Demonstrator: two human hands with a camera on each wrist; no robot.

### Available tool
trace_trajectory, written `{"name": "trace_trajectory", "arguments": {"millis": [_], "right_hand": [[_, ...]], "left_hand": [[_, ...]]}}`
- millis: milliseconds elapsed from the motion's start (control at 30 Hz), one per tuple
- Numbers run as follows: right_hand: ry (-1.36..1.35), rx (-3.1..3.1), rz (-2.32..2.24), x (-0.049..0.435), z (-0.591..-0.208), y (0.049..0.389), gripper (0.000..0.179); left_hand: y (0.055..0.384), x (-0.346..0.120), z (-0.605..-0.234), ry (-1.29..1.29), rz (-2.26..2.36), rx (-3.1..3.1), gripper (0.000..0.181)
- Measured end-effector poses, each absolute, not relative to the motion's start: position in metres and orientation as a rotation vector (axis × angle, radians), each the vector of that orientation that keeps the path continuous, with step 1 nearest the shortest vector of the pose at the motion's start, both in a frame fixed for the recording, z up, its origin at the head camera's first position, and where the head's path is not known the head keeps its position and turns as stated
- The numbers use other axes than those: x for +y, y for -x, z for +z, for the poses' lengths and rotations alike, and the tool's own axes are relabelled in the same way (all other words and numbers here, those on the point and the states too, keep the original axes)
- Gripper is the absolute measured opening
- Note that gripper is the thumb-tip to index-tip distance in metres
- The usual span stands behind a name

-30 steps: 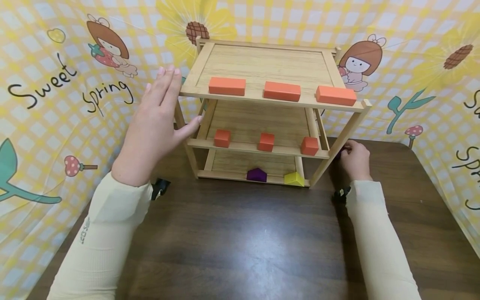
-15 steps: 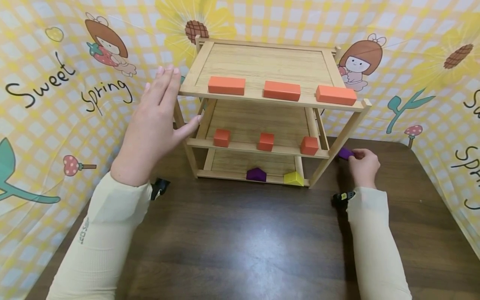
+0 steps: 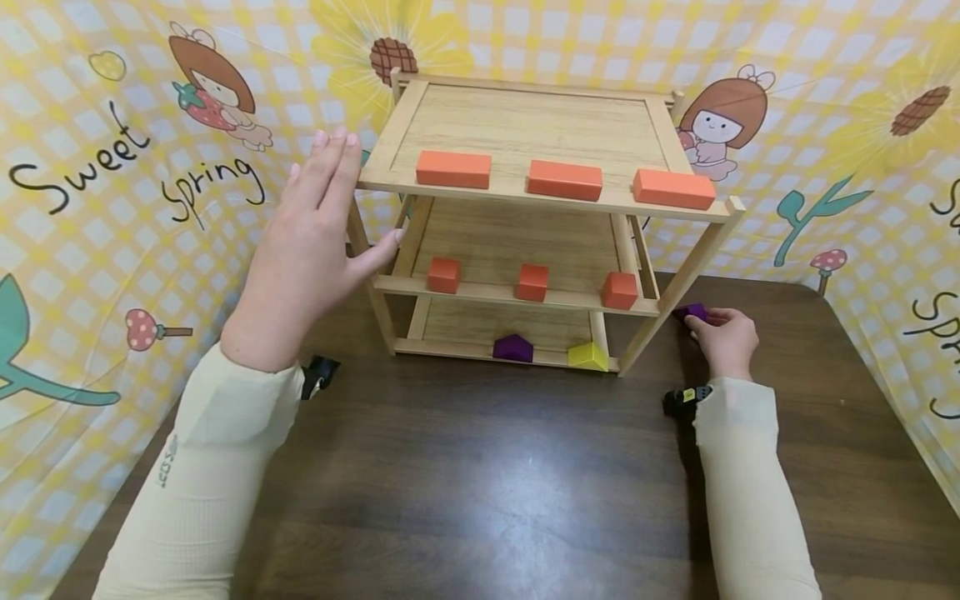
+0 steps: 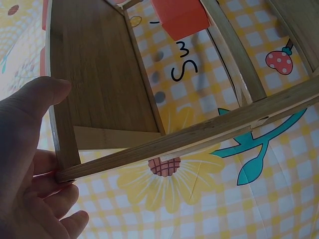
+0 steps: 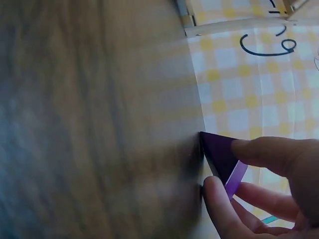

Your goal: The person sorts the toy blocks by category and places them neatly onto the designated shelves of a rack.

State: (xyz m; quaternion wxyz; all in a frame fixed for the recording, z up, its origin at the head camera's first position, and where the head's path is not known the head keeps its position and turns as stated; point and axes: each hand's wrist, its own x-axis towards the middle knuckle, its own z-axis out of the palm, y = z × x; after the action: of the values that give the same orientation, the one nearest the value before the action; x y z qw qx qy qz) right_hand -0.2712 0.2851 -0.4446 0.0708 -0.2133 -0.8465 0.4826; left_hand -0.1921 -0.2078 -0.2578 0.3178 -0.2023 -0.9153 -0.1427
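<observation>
My right hand [image 3: 729, 340] pinches a purple triangular block [image 3: 695, 312] just right of the wooden shelf rack [image 3: 540, 125]. In the right wrist view, thumb and fingers hold the purple block by its sides, one corner close to the tabletop. Against the rack's top left front corner rests my left hand [image 3: 300, 250], fingers straight and thumb spread in front of the post. A second purple block [image 3: 513, 348] and a yellow block [image 3: 588, 356] stand on the bottom shelf, near its front edge.
Orange rectangular blocks [image 3: 564, 180] line the top shelf's front edge. Smaller red-orange blocks [image 3: 532, 283] sit along the middle shelf. Yellow checked cloth [image 3: 892, 50] encloses the dark wooden table [image 3: 480, 467] at the back and sides.
My right hand has drawn back from beside the rack's right post, bringing the purple triangular block into clearer view, then turned it slightly. The left hand stays put.
</observation>
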Motion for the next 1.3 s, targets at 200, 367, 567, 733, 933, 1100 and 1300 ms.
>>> {"name": "trace_trajectory", "arguments": {"millis": [200,367,567,733,933,1100,1300], "right_hand": [[0.514,-2.663,1.268,0.284,-0.442,0.273,0.051],[0.413,-2.745,1.093,0.282,-0.439,0.276,0.048],[0.363,-2.776,1.024,0.281,-0.437,0.277,0.045],[0.319,-2.796,0.994,0.281,-0.438,0.277,0.040],[0.301,-2.811,0.984,0.282,-0.438,0.275,0.037],[0.287,-2.821,0.991,0.283,-0.437,0.272,0.038],[0.256,-2.832,0.993,0.285,-0.432,0.268,0.038]], "left_hand": [[0.193,-0.207,-0.257,0.538,-0.373,-2.403,0.084],[0.193,-0.207,-0.256,0.542,-0.371,-2.399,0.084],[0.193,-0.206,-0.255,0.532,-0.374,-2.414,0.085],[0.193,-0.208,-0.255,0.529,-0.368,-2.417,0.086],[0.193,-0.208,-0.256,0.525,-0.361,-2.420,0.085],[0.193,-0.208,-0.256,0.529,-0.360,-2.416,0.085],[0.193,-0.208,-0.256,0.531,-0.360,-2.415,0.086]]}}
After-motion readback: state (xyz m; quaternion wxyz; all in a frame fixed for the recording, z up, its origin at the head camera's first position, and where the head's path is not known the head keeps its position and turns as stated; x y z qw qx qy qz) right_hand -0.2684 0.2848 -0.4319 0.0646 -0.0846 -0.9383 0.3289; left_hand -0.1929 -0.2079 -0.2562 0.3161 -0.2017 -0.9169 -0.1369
